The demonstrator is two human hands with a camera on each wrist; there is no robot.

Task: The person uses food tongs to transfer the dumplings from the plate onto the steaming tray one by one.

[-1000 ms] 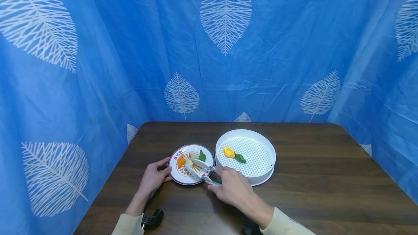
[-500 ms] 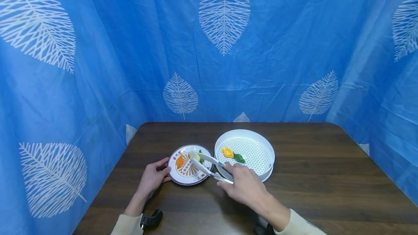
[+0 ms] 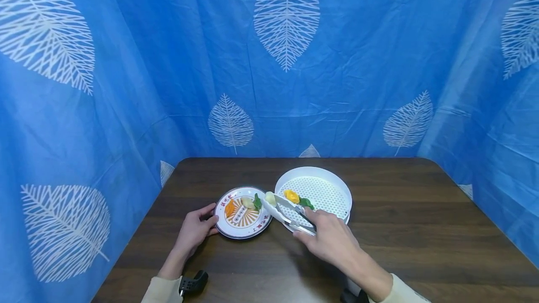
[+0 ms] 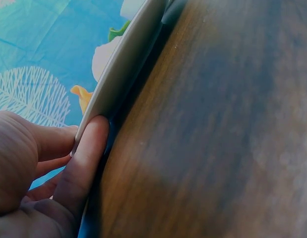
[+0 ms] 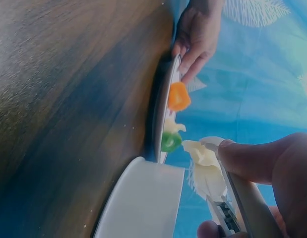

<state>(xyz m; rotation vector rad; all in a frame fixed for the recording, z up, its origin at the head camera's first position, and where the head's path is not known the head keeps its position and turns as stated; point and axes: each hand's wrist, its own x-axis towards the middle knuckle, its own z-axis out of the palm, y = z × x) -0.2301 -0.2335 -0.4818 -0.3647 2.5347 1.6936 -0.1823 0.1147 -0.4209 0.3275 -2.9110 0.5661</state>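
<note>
My left hand (image 3: 193, 228) pinches the left rim of a patterned round plate (image 3: 254, 228), thumb and fingers on either side of its edge in the left wrist view. On the plate lie an orange dumpling (image 3: 229, 208), a cream one (image 3: 247, 203) and a green one (image 3: 257, 201). My right hand (image 3: 330, 237) grips a pair of tongs (image 3: 290, 221). Between the tong tips is a cream dumpling (image 5: 200, 153), raised above the gap between plate and white tray. Inside the perforated white tray (image 3: 311, 172) sit a yellow dumpling (image 3: 291, 196) and a green dumpling (image 3: 306, 203), partly behind the tongs.
The plate and tray stand side by side on a dark wooden table (image 3: 391, 209). A blue curtain (image 3: 358, 60) with white leaf prints hangs behind the table and along its sides. Each wrist wears a black strap.
The tongs have lifted the cream dumpling off the plate and carried it right, to the tray's near left edge. My left hand has stayed at the plate's rim.
</note>
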